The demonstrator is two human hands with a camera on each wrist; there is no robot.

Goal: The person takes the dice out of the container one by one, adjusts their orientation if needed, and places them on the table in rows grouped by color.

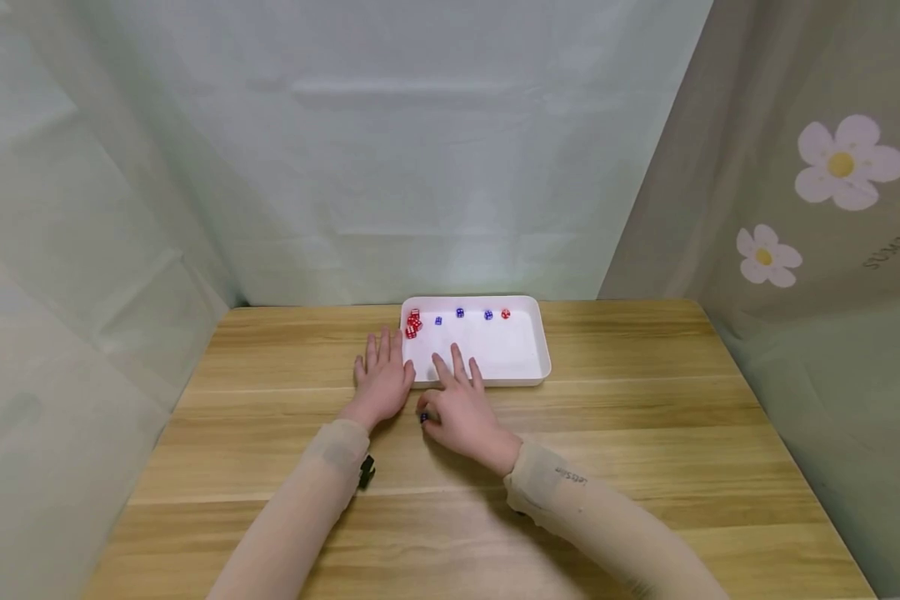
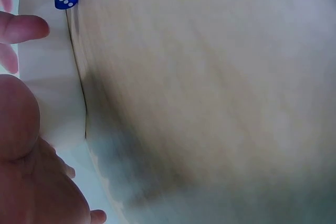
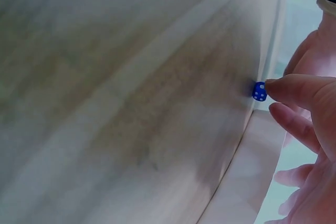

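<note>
We are viewing the grip of the right hand [image 1: 465, 418] with the thumb and index finger clamping a small blue die [image 1: 423, 417] between their tips. The three remaining fingers are extending forward, spread, over the near rim of a white tray [image 1: 510, 350]. The die is sitting outside the tray, just in front of its near-left corner; we are not able to tell whether its underside is touching the table [image 1: 630, 417]. In the right wrist view, its pips are showing beside a fingertip.

The left hand [image 1: 382, 385] is resting at the left wall of the tray, holding nothing. Its fingers are lying straight and spread, pointing toward the far edge of the table, and its thumb is reaching the near-left corner of the tray.

Inside the tray, we are noting a cluster of red dice [image 1: 411, 332] lying near the far-left corner. Three blue dice [image 1: 460, 312] are lying in a loose row along the far wall, and a single red die [image 1: 506, 314] is lying at the right end of that row.

The tray itself is standing at the middle of the table's far edge. Beyond that edge, a pale cloth [image 1: 435, 183] is hanging, and a flowered cloth [image 1: 817, 250] is hanging at the right.
</note>
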